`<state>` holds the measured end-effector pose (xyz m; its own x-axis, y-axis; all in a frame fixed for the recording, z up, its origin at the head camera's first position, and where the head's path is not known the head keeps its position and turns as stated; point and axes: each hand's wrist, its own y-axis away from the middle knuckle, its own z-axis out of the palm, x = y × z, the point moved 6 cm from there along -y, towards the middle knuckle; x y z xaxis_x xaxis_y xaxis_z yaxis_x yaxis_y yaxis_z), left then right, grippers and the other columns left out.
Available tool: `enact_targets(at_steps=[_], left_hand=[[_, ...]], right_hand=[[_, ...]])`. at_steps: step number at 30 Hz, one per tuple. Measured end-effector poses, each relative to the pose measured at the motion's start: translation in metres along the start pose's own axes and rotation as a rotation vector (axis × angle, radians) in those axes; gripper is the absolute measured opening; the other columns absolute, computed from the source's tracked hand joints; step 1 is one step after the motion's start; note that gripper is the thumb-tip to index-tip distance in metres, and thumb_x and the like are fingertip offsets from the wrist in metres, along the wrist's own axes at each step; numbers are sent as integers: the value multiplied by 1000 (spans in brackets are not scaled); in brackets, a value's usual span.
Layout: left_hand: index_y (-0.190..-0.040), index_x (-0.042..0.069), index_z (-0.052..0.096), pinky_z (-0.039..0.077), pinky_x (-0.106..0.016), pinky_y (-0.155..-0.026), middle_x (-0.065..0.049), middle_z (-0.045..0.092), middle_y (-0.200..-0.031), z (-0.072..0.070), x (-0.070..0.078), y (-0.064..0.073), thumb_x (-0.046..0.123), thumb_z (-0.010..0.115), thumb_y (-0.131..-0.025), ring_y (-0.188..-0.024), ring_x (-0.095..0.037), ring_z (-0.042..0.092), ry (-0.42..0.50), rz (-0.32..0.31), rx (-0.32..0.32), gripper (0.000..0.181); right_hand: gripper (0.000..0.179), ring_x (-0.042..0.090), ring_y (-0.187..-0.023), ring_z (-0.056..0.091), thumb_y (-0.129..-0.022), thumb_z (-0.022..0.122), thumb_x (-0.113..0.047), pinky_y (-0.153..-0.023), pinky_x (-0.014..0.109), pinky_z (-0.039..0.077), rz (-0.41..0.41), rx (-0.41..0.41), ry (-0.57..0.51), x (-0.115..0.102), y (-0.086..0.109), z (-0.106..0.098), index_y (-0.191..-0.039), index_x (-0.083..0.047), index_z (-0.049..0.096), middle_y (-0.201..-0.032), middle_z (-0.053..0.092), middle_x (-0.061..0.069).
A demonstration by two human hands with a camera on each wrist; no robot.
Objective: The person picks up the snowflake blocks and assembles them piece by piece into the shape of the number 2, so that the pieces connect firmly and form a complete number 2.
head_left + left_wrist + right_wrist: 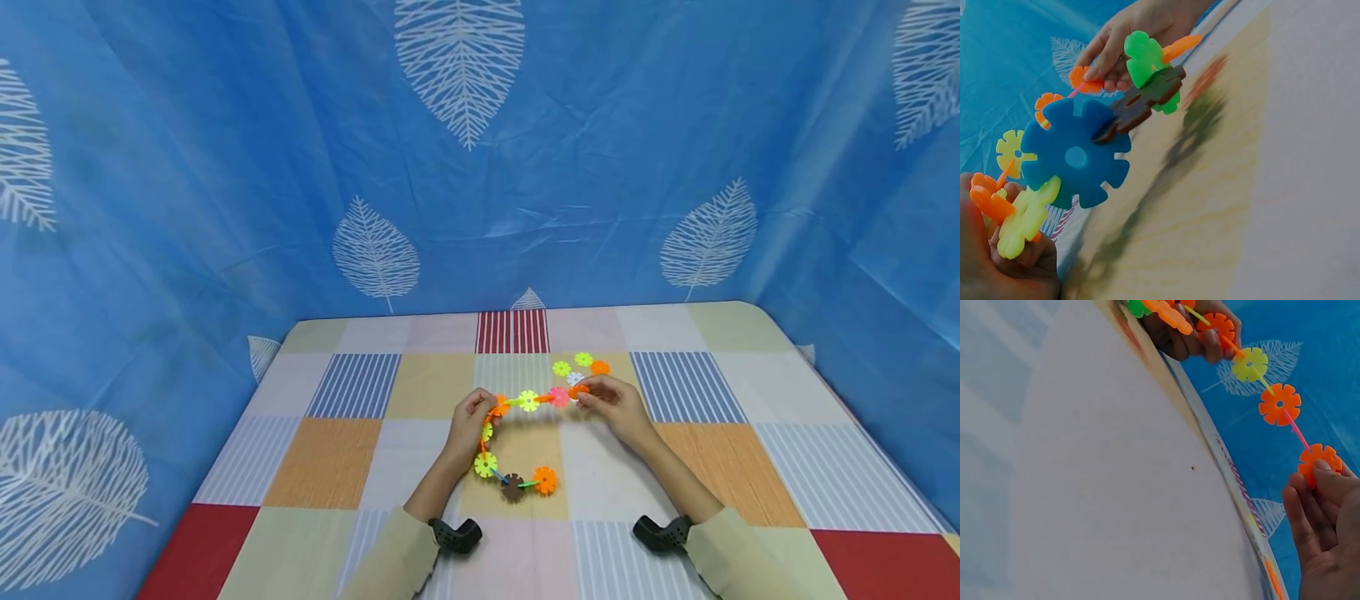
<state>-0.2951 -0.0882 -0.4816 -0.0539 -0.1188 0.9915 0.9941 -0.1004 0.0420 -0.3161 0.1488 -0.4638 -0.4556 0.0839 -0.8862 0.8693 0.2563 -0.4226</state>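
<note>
A chain of notched, flower-shaped plastic discs, linked edge to edge at right angles, stretches between my two hands. In the head view my left hand point(467, 423) grips the chain at its bend, by an orange disc point(501, 406). My right hand point(619, 410) pinches the orange end disc point(1319, 461) between thumb and fingers, as the right wrist view shows. From the left hand the other part of the chain curves toward me, through a yellow disc point(485, 464), a blue disc point(1076, 158) and a brown disc point(513, 488) to another orange end disc point(546, 481).
Just behind the right hand lie several loose discs: two yellow-green discs point(561, 368), an orange disc point(601, 367) and a whitish disc point(575, 378). A patchwork cloth point(322, 462) covers the table. Blue leaf-print curtain point(540, 183) hangs behind and along both sides.
</note>
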Motion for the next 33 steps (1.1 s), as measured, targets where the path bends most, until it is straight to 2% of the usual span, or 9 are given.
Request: enact_targets(at_steps=[3,7,15,23,30,33], left_hand=[[-84,4,53,34,-21,-34,-8,50,-65,0,-1,0,11,47,-96,-51,-10,42,6,-2,-3,15],[-83,4,52,34,-21,-34,-8,49,-66,1,-2,0,11,46,-96,-51,-11,43,12,0,-9,16],[-87,-2,52,35,-21,-34,-10,49,-66,3,-2,1,11,47,-96,-52,-12,43,-2,8,-57,16],[-89,-4,50,37,-22,-36,-11,50,-66,3,0,-1,11,45,-97,-50,-14,42,-25,35,-116,18],[-87,1,50,41,-23,-42,-6,53,-64,-2,-1,-5,12,43,-98,-49,-13,46,1,-29,-184,16],[-99,-5,49,45,-24,-49,-11,60,-69,-2,-1,-6,9,44,-96,-51,-13,52,7,-59,-241,15]], right_hand=[[14,36,-73,61,-85,56,12,-63,41,53,3,-15,-18,-8,2,2,-99,12,58,-87,62,27],[14,32,-74,63,-85,57,12,-65,42,53,-6,-17,-5,-11,4,3,-99,11,59,-87,63,26],[11,28,-72,65,-82,57,15,-67,30,54,-52,-15,-3,-13,7,5,-92,12,61,-85,63,27],[12,25,-72,64,-78,59,20,-67,25,53,-108,-70,-7,-16,8,9,-86,11,63,-82,63,26],[11,26,-73,63,-79,60,17,-67,25,53,-97,-92,-8,-15,5,12,-88,10,63,-83,63,25],[11,24,-76,64,-79,63,13,-70,23,52,-79,-107,7,-13,5,13,-89,10,64,-85,65,23]])
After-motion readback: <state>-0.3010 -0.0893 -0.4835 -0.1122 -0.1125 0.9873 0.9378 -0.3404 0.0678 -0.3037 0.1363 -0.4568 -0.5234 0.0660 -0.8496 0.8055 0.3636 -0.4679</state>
